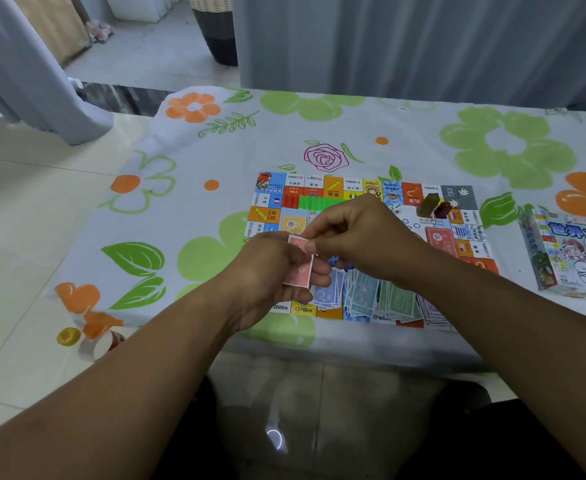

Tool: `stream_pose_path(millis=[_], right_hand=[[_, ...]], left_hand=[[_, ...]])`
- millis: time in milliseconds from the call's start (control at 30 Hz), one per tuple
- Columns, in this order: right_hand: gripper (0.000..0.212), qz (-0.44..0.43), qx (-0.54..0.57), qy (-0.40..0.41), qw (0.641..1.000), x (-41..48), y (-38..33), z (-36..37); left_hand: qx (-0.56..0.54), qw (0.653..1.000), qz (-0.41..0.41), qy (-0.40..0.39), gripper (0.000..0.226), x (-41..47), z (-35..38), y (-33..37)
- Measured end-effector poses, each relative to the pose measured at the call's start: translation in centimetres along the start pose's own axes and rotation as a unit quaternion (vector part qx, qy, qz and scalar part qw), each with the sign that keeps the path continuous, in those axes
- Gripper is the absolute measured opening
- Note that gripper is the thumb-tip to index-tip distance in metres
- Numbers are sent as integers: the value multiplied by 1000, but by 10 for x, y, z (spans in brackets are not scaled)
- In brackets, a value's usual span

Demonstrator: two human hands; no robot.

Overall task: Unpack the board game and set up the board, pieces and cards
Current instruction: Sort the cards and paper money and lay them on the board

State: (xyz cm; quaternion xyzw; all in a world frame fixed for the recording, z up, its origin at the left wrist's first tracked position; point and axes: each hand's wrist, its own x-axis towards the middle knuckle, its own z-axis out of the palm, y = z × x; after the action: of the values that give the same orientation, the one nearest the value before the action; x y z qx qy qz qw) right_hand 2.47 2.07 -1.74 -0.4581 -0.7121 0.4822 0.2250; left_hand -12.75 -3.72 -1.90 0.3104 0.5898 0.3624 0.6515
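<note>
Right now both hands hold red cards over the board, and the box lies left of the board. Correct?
No. The head view shows the box right of the board, not left. Both the left hand and the right hand do hold the red cards over the board.

Wide open tablecloth (pixel 187 209) left of the board (pixel 267 216) and beyond its far edge. Narrower lane of cloth between the board's right edge and the game box (pixel 572 258). Middle of the board blocked by the left hand (pixel 270 275) and right hand (pixel 360 233), both pinching pink notes (pixel 301 263). Near edge covered by fanned banknotes (pixel 371 296). Far side crowded: green houses (pixel 319 202), red houses (pixel 289 199), olive block (pixel 429 203), dark red block (pixel 443 210), with a red card stack (pixel 440 239) at right
</note>
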Motion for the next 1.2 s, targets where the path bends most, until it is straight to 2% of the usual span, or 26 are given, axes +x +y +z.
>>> stream_pose_path(millis=[167, 500, 667, 767, 867, 967, 1100, 1200], right_hand=[[9, 26, 26, 14, 999, 2, 1, 4], [8, 25, 16, 3, 1000, 5, 3, 15], [12, 62, 73, 2, 995, 10, 3, 16], [12, 109, 86, 7, 990, 16, 10, 13], [12, 141, 67, 6, 988, 22, 20, 16], [12, 156, 37, 4, 987, 27, 29, 26], [10, 149, -6, -3, 989, 34, 35, 37], [10, 129, -62, -2, 990, 38, 39, 42]], left_hand=[[11, 1000, 1, 12, 24, 0, -4, -2], [27, 999, -29, 8, 21, 0, -12, -6], [8, 998, -63, 7, 31, -5, -17, -2], [58, 993, -58, 80, 26, -8, -24, 2], [144, 975, -29, 166, 16, -7, -38, 1], [267, 948, 9, 175, 17, -8, -46, -5], [471, 877, 48, 80, 22, -14, -35, -12], [579, 812, 77, 13, 38, -17, -23, -22]])
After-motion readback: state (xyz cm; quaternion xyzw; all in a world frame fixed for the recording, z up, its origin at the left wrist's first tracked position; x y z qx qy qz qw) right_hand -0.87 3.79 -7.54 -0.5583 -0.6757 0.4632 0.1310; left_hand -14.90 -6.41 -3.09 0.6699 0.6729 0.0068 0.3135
